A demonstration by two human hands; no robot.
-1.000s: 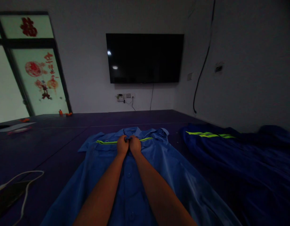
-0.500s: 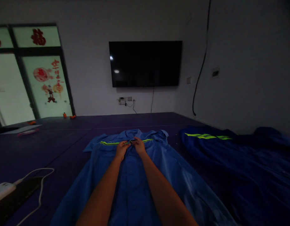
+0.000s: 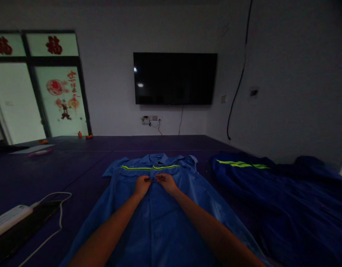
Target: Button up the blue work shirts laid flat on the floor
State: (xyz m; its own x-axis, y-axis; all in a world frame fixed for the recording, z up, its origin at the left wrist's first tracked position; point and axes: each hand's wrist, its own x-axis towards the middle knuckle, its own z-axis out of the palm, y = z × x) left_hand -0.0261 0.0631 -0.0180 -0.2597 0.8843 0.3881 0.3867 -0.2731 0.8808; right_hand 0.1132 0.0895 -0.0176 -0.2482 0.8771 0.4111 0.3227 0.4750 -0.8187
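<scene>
**Working the shirt placket: two careful hands at the buttons**

The blue work shirt [image 3: 168, 218] lies front up on the purple worktop [image 3: 76, 163], with its collar [image 3: 156, 158] away from the person. Both hands are at the placket [image 3: 151, 218], just below the yellow-green stripe [image 3: 136, 168]. The left hand [image 3: 143, 185] has a closed grip: thumb and fingers come together and seem to pinch the cloth edge. The right hand [image 3: 166, 181] has a looser grip, its fingers partly stretched toward the same place; I cannot tell if it has hold of anything.

The step in hand seems to be work on the placket, at one button place. To do it well, I would let the left hand hold the edge lightly, without pulling, while the right fingertips do the fine part. The two stripe halves are a good guide, so they should meet level. A lower button [image 3: 155, 200] shows the line to follow. The light is dim, so feeling with the fingertips may help more than looking.
</scene>
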